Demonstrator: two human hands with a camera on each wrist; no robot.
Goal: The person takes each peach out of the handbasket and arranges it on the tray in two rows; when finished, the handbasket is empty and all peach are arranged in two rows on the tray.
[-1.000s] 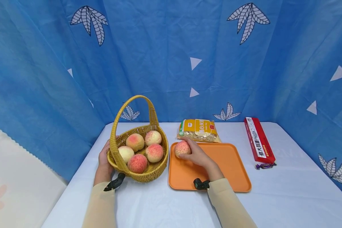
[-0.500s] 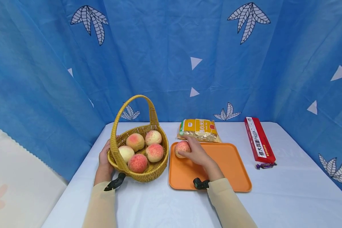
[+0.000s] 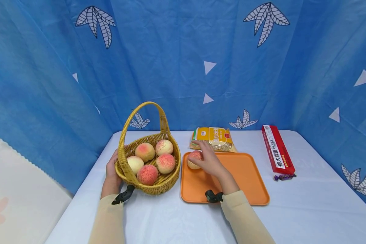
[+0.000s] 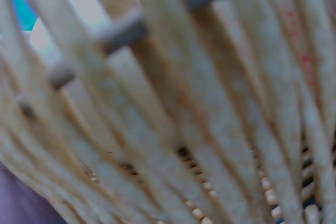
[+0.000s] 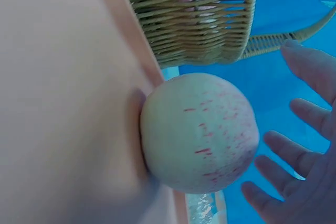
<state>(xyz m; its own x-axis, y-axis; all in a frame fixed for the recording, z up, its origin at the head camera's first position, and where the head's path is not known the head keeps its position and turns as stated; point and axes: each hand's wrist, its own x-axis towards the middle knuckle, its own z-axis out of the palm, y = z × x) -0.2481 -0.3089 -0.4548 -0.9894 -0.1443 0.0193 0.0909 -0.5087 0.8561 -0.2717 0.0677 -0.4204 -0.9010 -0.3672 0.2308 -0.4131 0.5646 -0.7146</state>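
Note:
A yellow woven basket [image 3: 167,184] with a tall handle stands on the left, holding several peaches [image 3: 147,175]. My left hand [image 3: 112,169] holds the basket's left side, its fingers partly hidden behind the wall and handle. In the left wrist view the blurred basket weave [image 4: 173,103] fills nearly everything. One pink-speckled peach [image 3: 194,158] rests in the left back corner of an orange tray [image 3: 225,183]. Over it hovers my right hand [image 3: 209,162]. The right wrist view shows that peach [image 5: 199,132] on the tray, with the spread fingers [image 5: 294,150] apart from it.
Behind the tray lies a yellow bag of grain or pasta [image 3: 213,138]. To the right are a red pasta box [image 3: 278,149] and a purple-wrapped candy [image 3: 284,177]. A blue curtain [image 3: 183,67] hangs behind the white table [image 3: 170,223].
My right hand has let go of the peach on the tray; its fingers have spread and drawn slightly up and right. The left hand and basket have stayed put.

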